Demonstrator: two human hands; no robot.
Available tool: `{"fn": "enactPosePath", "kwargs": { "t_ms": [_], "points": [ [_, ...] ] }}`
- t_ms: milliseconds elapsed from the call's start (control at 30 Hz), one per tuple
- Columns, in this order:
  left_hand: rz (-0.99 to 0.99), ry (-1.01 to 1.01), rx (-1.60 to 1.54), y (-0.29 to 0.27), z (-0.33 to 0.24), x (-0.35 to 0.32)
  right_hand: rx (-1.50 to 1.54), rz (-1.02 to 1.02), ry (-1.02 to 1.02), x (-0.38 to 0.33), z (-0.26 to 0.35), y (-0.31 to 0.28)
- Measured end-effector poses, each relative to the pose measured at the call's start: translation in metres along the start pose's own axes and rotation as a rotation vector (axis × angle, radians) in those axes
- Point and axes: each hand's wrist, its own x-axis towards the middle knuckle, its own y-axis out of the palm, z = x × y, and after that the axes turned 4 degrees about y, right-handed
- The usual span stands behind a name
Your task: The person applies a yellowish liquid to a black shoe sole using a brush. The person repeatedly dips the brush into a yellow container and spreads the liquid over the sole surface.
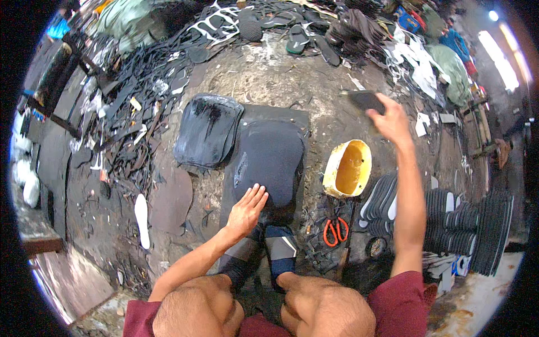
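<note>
In front of my feet lies a dark grey sheet of sole material (271, 157) with rounded corners, on a larger flat dark board (300, 117). My left hand (246, 212) rests flat on the sheet's near left part, fingers stretched out. Farther off to the right, my right hand (390, 119) is raised and closed on a dark flat piece (366, 101); motion blurs it, and its kind does not show. Between that hand and my feet stands a yellow cut-open container (364, 163) with amber liquid, probably glue. Left of the sheet is a second, shiny black sheet (208, 130).
Orange-handled scissors (336, 231) lie just nearer than the container. Stacks of dark soles (449, 222) stand at the right. A white sole-shaped piece (142, 221) lies at the left. Black scraps (135, 121) are heaped left and far, with several sandals (297, 39) at the back.
</note>
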Motion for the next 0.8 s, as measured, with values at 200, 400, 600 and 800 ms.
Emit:
{"fn": "enactPosePath", "kwargs": {
  "t_ms": [200,400,600,800],
  "points": [
    [-0.026,-0.006,0.007,0.005,-0.002,-0.003,0.979,0.428,0.295,-0.045,0.155,0.142],
    [-0.016,0.006,0.005,0.002,0.000,-0.004,0.019,0.153,0.046,-0.065,0.208,0.195],
    [-0.087,0.033,0.024,0.016,0.006,-0.012,-0.185,0.512,-0.603,-0.011,0.285,0.169],
    [-0.109,-0.255,-0.253,0.023,0.001,-0.006,0.074,0.938,-1.166,-0.114,0.313,0.139]
  ]
}}
